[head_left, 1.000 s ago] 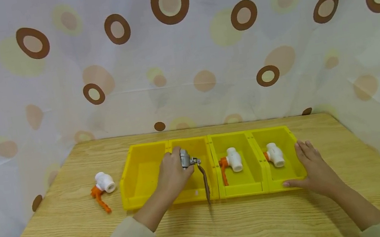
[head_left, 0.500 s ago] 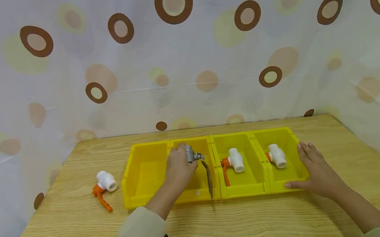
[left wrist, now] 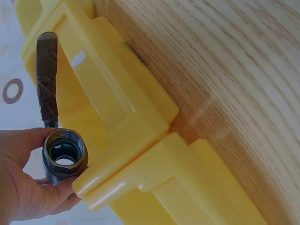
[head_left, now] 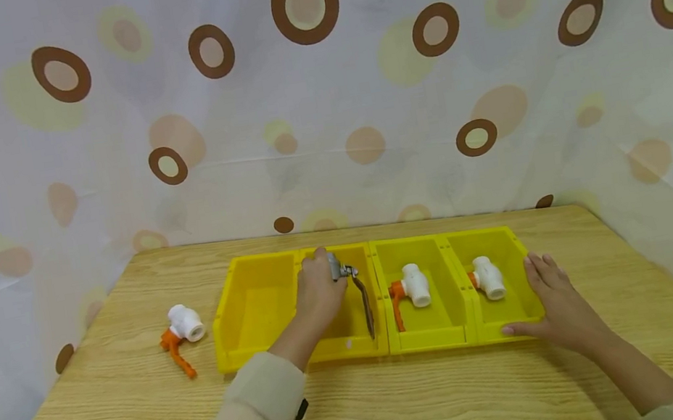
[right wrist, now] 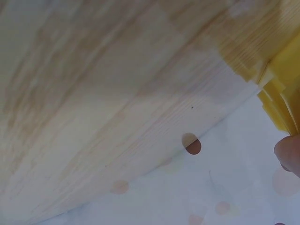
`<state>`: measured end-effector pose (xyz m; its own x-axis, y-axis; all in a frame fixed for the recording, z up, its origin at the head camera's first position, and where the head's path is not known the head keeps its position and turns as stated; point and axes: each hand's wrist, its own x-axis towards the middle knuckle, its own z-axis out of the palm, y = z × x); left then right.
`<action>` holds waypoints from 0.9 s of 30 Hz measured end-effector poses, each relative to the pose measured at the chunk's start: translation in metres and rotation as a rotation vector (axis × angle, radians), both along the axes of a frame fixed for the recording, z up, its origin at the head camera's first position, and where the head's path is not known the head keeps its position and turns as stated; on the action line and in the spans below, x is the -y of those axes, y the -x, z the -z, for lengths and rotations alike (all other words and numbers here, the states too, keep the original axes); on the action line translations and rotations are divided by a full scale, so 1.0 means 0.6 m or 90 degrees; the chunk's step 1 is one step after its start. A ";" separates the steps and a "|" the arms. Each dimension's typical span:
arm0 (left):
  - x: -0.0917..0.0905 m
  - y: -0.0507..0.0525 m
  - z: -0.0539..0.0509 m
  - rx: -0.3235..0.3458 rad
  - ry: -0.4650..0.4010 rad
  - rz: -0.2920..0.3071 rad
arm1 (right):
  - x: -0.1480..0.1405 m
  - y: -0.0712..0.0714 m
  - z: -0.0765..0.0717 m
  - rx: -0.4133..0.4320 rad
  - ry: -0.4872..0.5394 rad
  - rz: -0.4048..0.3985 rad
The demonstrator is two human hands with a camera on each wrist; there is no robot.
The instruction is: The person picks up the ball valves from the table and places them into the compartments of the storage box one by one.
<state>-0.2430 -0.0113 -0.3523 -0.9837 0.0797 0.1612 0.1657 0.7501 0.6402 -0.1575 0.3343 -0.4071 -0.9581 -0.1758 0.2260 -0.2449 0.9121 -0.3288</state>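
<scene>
My left hand [head_left: 317,288] grips a metal ball valve [head_left: 335,267] over the second yellow bin [head_left: 357,258] from the left. In the left wrist view the valve's threaded end faces the camera, and its long dark lever handle [left wrist: 47,77] points away from my fingers. My right hand [head_left: 559,303] rests against the right side of the rightmost bin [head_left: 533,304], fingers straight and thumb along the front edge. White ball valves with orange handles lie in the third bin [head_left: 415,285] and the rightmost one; the valve [head_left: 489,278] there has its handle mostly hidden.
Another white ball valve [head_left: 186,323] with an orange handle lies on the wooden table [head_left: 111,414], left of the bins. The leftmost bin [head_left: 260,310] adjoins the second. A patterned curtain [head_left: 295,114] hangs behind and at both sides.
My left hand has moved slightly right and away from me with the metal ball valve, whose handle now hangs inside the second bin's front edge. The right hand stays in place.
</scene>
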 end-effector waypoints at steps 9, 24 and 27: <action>-0.006 0.017 0.002 0.020 0.007 -0.011 | 0.002 0.002 -0.004 0.010 -0.008 0.007; -0.024 0.023 0.019 0.008 0.078 -0.014 | 0.004 -0.001 -0.002 0.019 0.002 0.011; -0.027 0.022 0.022 0.014 0.092 -0.023 | 0.003 -0.001 -0.004 0.017 -0.003 0.014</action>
